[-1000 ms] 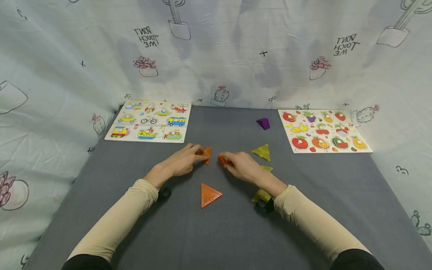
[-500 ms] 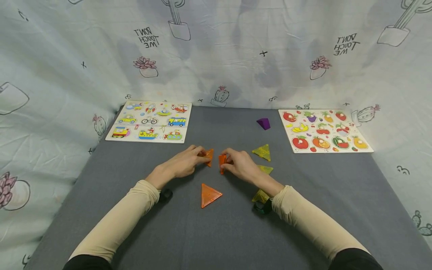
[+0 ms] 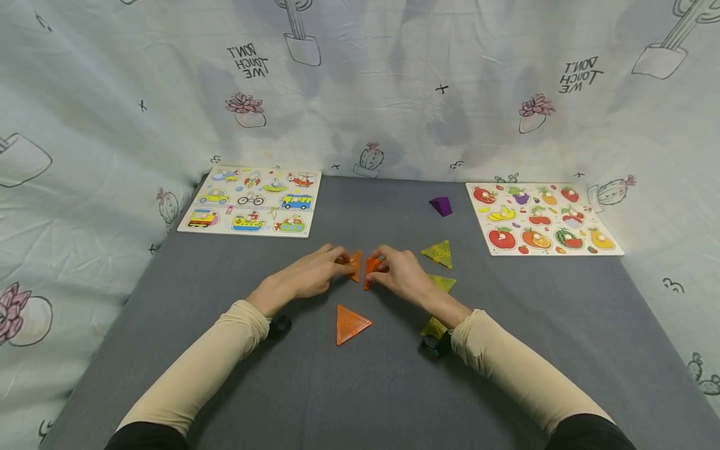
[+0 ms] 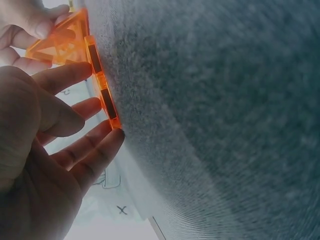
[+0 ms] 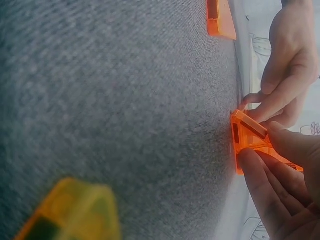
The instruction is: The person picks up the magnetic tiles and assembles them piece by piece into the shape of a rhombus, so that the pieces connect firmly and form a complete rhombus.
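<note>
My left hand holds an orange triangular magnetic tile by its left side, low over the cloth. Facing it, my right hand pinches a second orange triangular tile that stands up on edge. A narrow gap parts the two in the head view. Dark strips show in the edge of the left tile in the left wrist view, with fingertips against it. The right wrist view has thumb and fingers around the raised tile. A third orange triangular tile lies flat, nearer me.
Yellow triangular tiles lie in a column on the right, some partly under my right forearm. A purple wedge-shaped piece sits behind them. Picture boards stand at back left and back right, before a printed curtain.
My left hand has shifted slightly right with its tile. My right hand has turned its tile more upright, so more of it shows. The gap between the tiles has narrowed.
</note>
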`<state>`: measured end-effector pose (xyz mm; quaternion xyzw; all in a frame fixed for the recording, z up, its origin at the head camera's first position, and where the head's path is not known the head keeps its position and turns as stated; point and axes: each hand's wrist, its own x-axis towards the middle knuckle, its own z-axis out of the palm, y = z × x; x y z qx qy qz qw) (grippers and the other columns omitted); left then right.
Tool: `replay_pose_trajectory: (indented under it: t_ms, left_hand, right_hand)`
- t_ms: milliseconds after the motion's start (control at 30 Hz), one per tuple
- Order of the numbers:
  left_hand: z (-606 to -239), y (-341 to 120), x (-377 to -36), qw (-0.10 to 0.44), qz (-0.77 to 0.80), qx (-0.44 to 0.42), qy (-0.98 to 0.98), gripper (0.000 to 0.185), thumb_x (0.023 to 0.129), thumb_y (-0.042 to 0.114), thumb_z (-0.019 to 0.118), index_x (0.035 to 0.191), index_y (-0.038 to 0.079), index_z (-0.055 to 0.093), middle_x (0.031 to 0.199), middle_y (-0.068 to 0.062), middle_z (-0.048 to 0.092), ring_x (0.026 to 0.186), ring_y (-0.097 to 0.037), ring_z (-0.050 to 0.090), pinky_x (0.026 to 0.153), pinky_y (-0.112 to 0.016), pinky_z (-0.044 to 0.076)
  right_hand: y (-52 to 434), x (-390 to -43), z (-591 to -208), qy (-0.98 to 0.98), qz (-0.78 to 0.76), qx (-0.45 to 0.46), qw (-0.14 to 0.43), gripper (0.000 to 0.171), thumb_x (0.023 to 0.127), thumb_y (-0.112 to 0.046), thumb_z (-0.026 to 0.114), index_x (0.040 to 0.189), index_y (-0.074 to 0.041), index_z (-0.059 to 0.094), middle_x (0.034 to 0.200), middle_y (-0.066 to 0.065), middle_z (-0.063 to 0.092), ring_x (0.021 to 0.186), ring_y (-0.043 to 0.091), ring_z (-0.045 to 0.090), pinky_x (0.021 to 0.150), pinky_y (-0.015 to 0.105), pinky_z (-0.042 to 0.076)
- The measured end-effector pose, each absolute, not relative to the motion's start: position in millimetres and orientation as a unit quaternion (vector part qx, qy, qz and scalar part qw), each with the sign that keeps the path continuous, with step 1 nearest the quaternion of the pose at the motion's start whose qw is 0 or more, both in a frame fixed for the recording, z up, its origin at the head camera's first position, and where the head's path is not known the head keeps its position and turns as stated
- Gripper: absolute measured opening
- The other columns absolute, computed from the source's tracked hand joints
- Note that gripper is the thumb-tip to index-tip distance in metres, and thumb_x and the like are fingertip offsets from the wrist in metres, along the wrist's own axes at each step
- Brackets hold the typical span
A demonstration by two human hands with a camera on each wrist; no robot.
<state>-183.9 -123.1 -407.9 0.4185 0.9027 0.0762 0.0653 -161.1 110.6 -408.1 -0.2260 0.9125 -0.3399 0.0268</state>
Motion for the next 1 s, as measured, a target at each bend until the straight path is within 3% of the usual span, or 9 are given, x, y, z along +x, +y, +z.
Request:
replay_pose_trajectory:
  t_ms: [667, 1000]
  left_hand:
    - [-406.4, -121.8, -182.8, 0.054, 0.082, 0.426, 0.9, 0.048, 0.091, -0.009, 0.049, 0.124, 0.022, 0.067, 0.127, -0.008, 0.057, 0.115, -0.027, 0.055, 0.096, -0.042, 0.05]
    - [-405.6, -123.6, -181.1, 0.055, 0.088, 0.43, 0.897, 0.051, 0.088, -0.011, 0.051, 0.125, 0.02, 0.067, 0.127, -0.008, 0.057, 0.116, -0.026, 0.055, 0.097, -0.041, 0.05]
  right_hand:
    - [112.1, -163.3, -410.5, 0.907, -0.338, -0.251, 0.005, 0.036, 0.087, -0.018, 0.074, 0.118, -0.002, 0.062, 0.095, 0.015, 0.075, 0.077, 0.021, 0.073, 0.064, 0.029, 0.058]
    - [107.9, -160.0, -410.4, 0.897, -0.297, -0.321, -0.055, 0.019, 0.091, -0.009, 0.069, 0.108, -0.006, 0.072, 0.097, 0.01, 0.075, 0.081, 0.019, 0.071, 0.071, 0.032, 0.058]
